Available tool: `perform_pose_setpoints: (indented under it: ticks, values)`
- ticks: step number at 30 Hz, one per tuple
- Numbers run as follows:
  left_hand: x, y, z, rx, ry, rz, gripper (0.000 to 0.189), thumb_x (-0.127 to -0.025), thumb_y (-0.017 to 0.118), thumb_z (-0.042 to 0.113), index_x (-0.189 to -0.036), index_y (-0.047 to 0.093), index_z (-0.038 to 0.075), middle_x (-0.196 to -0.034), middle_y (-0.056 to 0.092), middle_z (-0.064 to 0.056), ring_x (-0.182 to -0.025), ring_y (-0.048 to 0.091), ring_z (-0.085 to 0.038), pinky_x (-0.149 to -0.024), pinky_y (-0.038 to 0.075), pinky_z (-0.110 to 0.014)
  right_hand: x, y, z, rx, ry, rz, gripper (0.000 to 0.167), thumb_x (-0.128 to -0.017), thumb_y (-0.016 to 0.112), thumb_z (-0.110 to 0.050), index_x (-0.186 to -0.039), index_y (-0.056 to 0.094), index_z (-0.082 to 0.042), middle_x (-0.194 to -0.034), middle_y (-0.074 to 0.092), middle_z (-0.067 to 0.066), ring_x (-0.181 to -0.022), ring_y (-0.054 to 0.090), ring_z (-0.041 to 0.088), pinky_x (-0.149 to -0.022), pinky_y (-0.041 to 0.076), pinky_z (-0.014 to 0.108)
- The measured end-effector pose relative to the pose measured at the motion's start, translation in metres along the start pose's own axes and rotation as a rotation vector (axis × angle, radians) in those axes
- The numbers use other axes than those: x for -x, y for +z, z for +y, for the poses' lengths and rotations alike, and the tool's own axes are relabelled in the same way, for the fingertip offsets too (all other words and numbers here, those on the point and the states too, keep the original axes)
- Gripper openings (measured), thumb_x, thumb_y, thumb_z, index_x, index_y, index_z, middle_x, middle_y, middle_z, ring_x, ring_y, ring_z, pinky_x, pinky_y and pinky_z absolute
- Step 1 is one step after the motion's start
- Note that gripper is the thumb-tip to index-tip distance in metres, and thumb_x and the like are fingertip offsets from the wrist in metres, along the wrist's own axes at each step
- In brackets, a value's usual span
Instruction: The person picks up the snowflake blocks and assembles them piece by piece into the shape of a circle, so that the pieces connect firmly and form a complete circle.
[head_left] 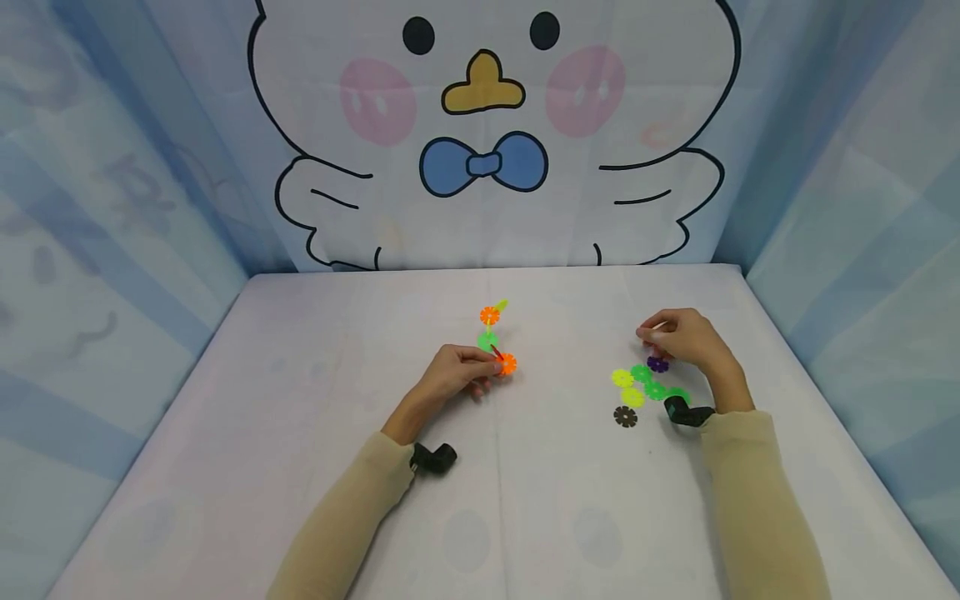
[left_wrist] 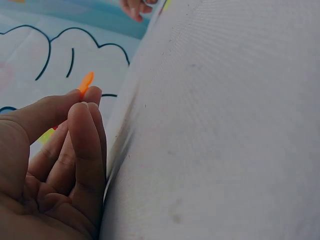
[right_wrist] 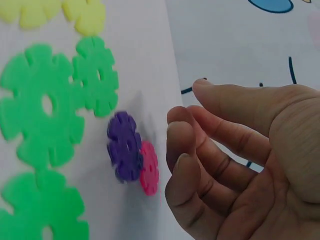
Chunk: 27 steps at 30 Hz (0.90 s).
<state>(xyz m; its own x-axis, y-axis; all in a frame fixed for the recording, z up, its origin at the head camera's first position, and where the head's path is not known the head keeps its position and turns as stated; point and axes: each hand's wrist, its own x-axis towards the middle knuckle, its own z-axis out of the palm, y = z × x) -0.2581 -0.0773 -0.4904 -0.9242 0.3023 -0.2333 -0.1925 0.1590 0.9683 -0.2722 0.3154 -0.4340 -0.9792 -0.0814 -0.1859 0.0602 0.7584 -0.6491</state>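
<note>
My left hand (head_left: pixel 453 371) pinches an orange snowflake disc (head_left: pixel 509 364) between thumb and fingertips; in the left wrist view that orange disc (left_wrist: pixel 88 82) shows edge-on. A red disc (head_left: pixel 497 352) beside it is mostly hidden by the fingers. Beyond these, a green disc (head_left: pixel 487 341), another orange disc (head_left: pixel 490 315) and a yellow-green disc (head_left: pixel 502 306) form a line. My right hand (head_left: pixel 681 337) hovers over the loose discs at the right, fingers loosely bent with nothing between them. Closest to its fingertips are a purple disc (right_wrist: pixel 125 146) and a pink disc (right_wrist: pixel 149 168), which touch.
Left of the right hand lie several loose discs: green (head_left: pixel 655 390), yellow (head_left: pixel 622 378) and dark brown (head_left: pixel 626 417). A white cloth covers the table (head_left: pixel 300 333). A curtain (head_left: pixel 484 233) with a printed cartoon stands behind its back edge.
</note>
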Motion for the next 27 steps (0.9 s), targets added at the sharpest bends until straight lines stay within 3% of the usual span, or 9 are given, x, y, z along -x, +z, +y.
perform_pose_setpoints:
  ticks: [11, 23, 27]
  values:
    - [0.001, 0.001, 0.001, 0.006, -0.001, 0.002, 0.022, -0.093, 0.081, 0.010, -0.111, 0.079, -0.002, -0.087, 0.081, -0.003, -0.065, 0.067, -0.010, -0.056, 0.056, -0.022, 0.008, -0.016, 0.028, 0.118, 0.139, -0.008, 0.043, -0.101, 0.069, -0.028, -0.130, 0.065, 0.004, -0.099, 0.067, 0.015, -0.084, 0.061, 0.023, -0.072, 0.048, 0.031]
    - [0.001, 0.001, 0.001, 0.003, 0.003, 0.005, 0.022, -0.093, 0.081, 0.010, -0.111, 0.078, -0.003, -0.086, 0.080, -0.003, -0.064, 0.066, -0.010, -0.056, 0.056, -0.022, 0.004, -0.012, 0.031, 0.094, 0.133, -0.006, 0.045, -0.098, 0.075, -0.024, -0.126, 0.063, 0.010, -0.091, 0.067, 0.014, -0.080, 0.059, 0.022, -0.068, 0.050, 0.028]
    - [0.001, 0.001, 0.001, 0.002, 0.005, 0.003, 0.022, -0.093, 0.081, 0.011, -0.111, 0.078, -0.003, -0.086, 0.080, -0.003, -0.065, 0.066, -0.011, -0.057, 0.056, -0.023, 0.004, -0.011, 0.031, 0.086, 0.140, -0.003, 0.045, -0.098, 0.075, -0.024, -0.124, 0.061, 0.010, -0.100, 0.065, 0.020, -0.083, 0.059, 0.024, -0.068, 0.051, 0.026]
